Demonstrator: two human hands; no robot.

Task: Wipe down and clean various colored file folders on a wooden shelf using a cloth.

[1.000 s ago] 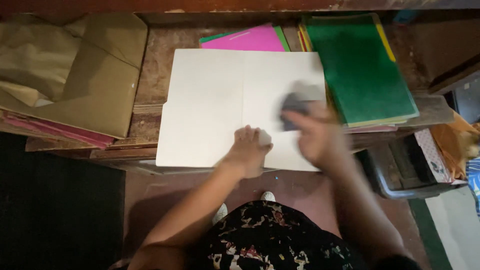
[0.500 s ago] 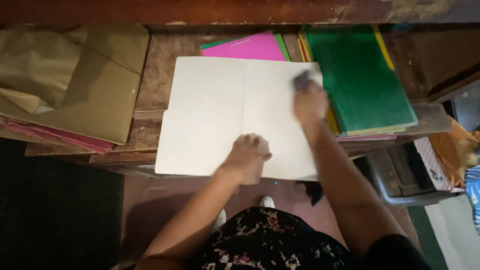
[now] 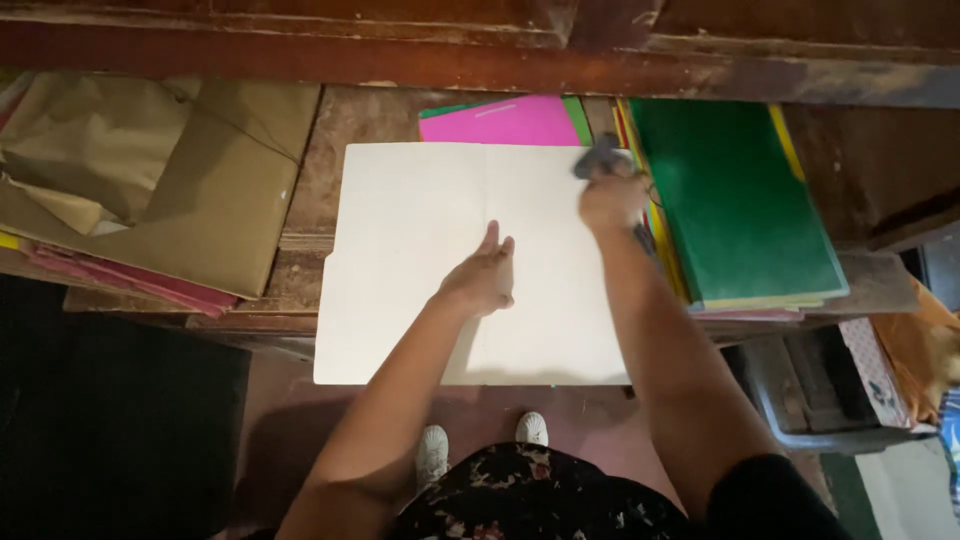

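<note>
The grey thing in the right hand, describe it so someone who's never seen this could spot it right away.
Start at the big cream open folder on the wooden shelf. At its top right corner, beside the green folder, the right hand presses a small grey cloth-like wad. It's the only grey, crumpled thing among flat coloured sheets.

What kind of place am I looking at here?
Probably a paper or stationery storeroom: a worn wooden shelf holds stacks of coloured paper sheets, brown wrapping paper and an open cream folder.

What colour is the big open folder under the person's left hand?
The open folder is plain cream-white, seen best in the head view.
</note>
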